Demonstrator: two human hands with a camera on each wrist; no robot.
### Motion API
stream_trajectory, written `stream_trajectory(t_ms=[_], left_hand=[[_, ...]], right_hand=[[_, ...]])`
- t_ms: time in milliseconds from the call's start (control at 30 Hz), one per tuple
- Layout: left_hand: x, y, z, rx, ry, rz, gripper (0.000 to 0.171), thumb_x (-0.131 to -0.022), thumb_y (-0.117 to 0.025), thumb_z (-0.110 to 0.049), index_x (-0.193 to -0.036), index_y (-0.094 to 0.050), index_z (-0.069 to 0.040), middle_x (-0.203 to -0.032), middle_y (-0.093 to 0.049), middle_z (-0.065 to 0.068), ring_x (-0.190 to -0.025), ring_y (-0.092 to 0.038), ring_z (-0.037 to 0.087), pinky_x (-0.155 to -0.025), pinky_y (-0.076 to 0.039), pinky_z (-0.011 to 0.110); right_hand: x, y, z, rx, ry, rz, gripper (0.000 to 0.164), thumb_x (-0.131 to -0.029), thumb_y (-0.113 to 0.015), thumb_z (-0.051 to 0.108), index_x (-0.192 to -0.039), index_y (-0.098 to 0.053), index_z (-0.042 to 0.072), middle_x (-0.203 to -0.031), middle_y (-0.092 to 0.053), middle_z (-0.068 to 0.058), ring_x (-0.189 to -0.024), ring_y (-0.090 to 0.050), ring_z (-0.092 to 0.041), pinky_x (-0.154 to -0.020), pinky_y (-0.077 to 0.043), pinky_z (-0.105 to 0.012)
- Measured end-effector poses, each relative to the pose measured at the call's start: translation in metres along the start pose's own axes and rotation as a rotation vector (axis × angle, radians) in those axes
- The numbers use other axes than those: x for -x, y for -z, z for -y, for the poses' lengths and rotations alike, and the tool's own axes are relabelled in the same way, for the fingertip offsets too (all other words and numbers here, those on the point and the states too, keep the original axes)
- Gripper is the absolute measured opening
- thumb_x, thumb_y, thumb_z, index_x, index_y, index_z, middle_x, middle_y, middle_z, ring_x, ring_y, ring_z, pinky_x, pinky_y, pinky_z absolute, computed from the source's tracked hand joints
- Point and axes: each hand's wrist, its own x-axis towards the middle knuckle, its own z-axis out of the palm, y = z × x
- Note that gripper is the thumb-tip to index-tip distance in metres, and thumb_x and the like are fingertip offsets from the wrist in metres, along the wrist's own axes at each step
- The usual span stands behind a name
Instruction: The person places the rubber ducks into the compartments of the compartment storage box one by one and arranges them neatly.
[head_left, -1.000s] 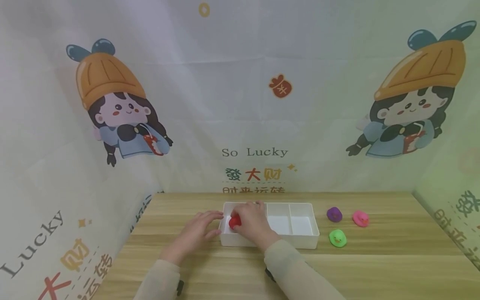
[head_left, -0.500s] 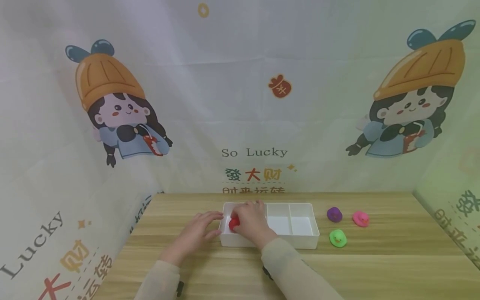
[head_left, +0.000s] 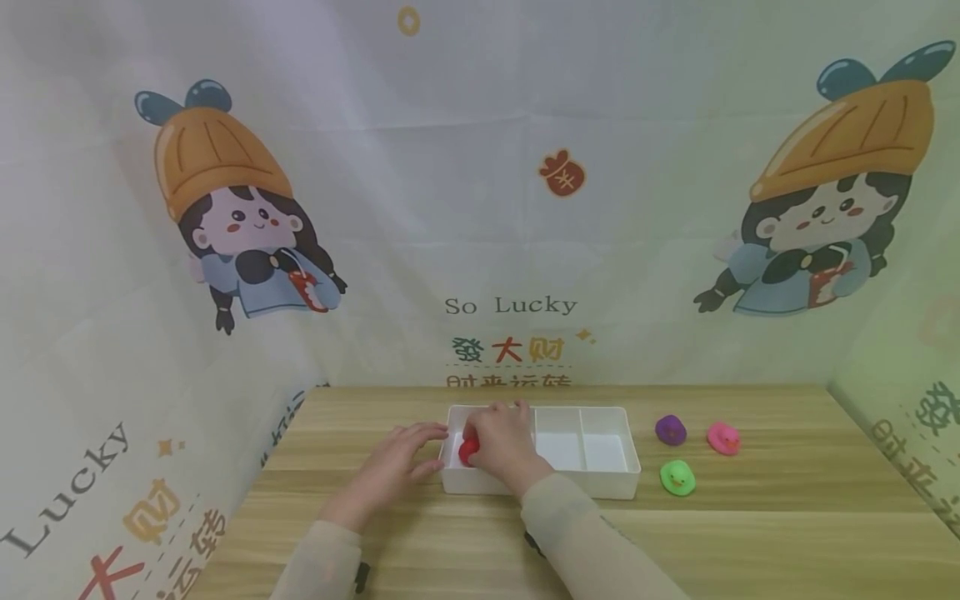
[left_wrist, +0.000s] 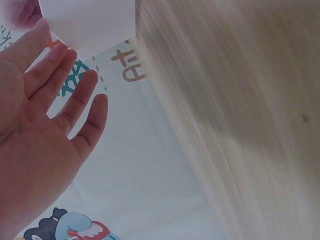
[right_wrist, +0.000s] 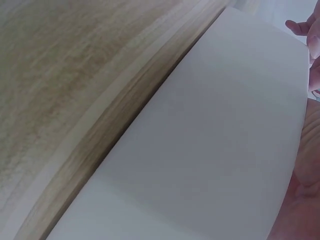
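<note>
A white tray point(head_left: 540, 484) with dividers lies on the wooden table. Inside its leftmost compartment my right hand point(head_left: 506, 442) pinches a small red toy point(head_left: 468, 452); the hand covers much of it, so its full shape is hidden. My left hand point(head_left: 397, 458) is at the tray's left end, thumb and fingers extended and spread at that wall. In the left wrist view, those fingertips point(left_wrist: 70, 54) touch or nearly touch the white wall. The right wrist view is mostly filled by the tray's front wall point(right_wrist: 200, 135), with part of my right hand point(right_wrist: 305, 180) beyond it.
Right of the tray sit a purple rubber duck point(head_left: 671, 430), a pink rubber duck point(head_left: 723, 438) and a green rubber duck point(head_left: 678, 478). A printed cloth backdrop point(head_left: 390, 250) encloses the table point(head_left: 750, 542) at the back and sides.
The red toy and my right fingers have shifted slightly toward the front of the left compartment. My left hand stays at the tray's end, and the three ducks have not moved.
</note>
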Motion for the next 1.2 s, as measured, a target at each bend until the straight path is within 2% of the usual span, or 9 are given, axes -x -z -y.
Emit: stream_trajectory(t_ms=[367, 467, 633, 767, 900, 1000, 1200], left_hand=[[-0.001, 0.000, -0.002, -0.016, -0.011, -0.007, 0.042, -0.096, -0.073, -0.016, -0.136, -0.064, -0.008, -0.149, -0.059, 0.011, -0.142, -0.050, 0.035, -0.126, -0.028, 0.060], [-0.002, 0.000, -0.003, -0.024, -0.004, -0.007, 0.042, -0.096, -0.074, -0.017, -0.136, -0.064, -0.009, -0.149, -0.060, 0.010, -0.142, -0.050, 0.034, -0.126, -0.029, 0.059], [0.000, 0.001, -0.004, -0.016, 0.003, -0.010, 0.042, -0.095, -0.074, -0.016, -0.135, -0.064, -0.008, -0.148, -0.060, 0.011, -0.142, -0.050, 0.035, -0.125, -0.031, 0.059], [0.000, 0.000, -0.003, -0.020, -0.009, -0.015, 0.041, -0.095, -0.074, -0.015, -0.135, -0.065, -0.008, -0.147, -0.061, 0.011, -0.141, -0.051, 0.035, -0.125, -0.031, 0.060], [0.001, 0.000, -0.003, -0.019, -0.025, -0.019, 0.041, -0.095, -0.074, -0.014, -0.134, -0.065, -0.006, -0.146, -0.061, 0.012, -0.140, -0.052, 0.036, -0.125, -0.029, 0.061], [0.002, 0.000, -0.003, -0.013, -0.029, -0.021, 0.041, -0.095, -0.074, -0.013, -0.134, -0.064, -0.004, -0.146, -0.061, 0.013, -0.140, -0.052, 0.037, -0.124, -0.030, 0.062], [0.002, 0.000, -0.004, -0.003, -0.012, -0.012, 0.042, -0.096, -0.073, -0.015, -0.136, -0.064, -0.005, -0.148, -0.060, 0.012, -0.140, -0.051, 0.036, -0.121, -0.038, 0.059]], right_hand=[[-0.004, -0.003, -0.001, -0.019, -0.036, 0.013, 0.023, -0.077, -0.092, 0.020, -0.092, -0.075, 0.022, -0.085, -0.069, 0.007, -0.110, -0.056, -0.023, -0.123, -0.021, -0.067], [-0.004, -0.003, -0.002, -0.041, -0.032, 0.015, 0.027, -0.077, -0.092, 0.020, -0.098, -0.075, 0.022, -0.091, -0.072, 0.006, -0.114, -0.056, -0.023, -0.124, -0.020, -0.067], [-0.001, -0.005, -0.005, -0.119, 0.027, -0.016, 0.036, -0.079, -0.091, 0.021, -0.110, -0.074, 0.023, -0.110, -0.076, 0.004, -0.120, -0.058, -0.024, -0.123, -0.018, -0.068], [0.003, -0.008, -0.008, -0.160, 0.054, -0.057, 0.035, -0.082, -0.088, 0.022, -0.114, -0.073, 0.023, -0.125, -0.072, 0.001, -0.128, -0.056, -0.026, -0.123, -0.018, -0.067], [0.006, -0.009, -0.010, -0.176, 0.058, -0.087, 0.033, -0.085, -0.086, 0.022, -0.115, -0.073, 0.023, -0.131, -0.067, -0.001, -0.132, -0.054, -0.027, -0.123, -0.020, -0.066], [0.009, -0.007, -0.011, -0.174, 0.063, -0.108, 0.039, -0.087, -0.084, 0.024, -0.123, -0.070, 0.023, -0.136, -0.065, -0.002, -0.133, -0.054, -0.027, -0.123, -0.023, -0.066], [0.016, -0.003, -0.014, -0.183, 0.059, -0.165, 0.066, -0.086, -0.085, 0.025, -0.144, -0.055, 0.020, -0.147, -0.059, -0.004, -0.138, -0.051, -0.027, -0.121, -0.026, -0.064]])
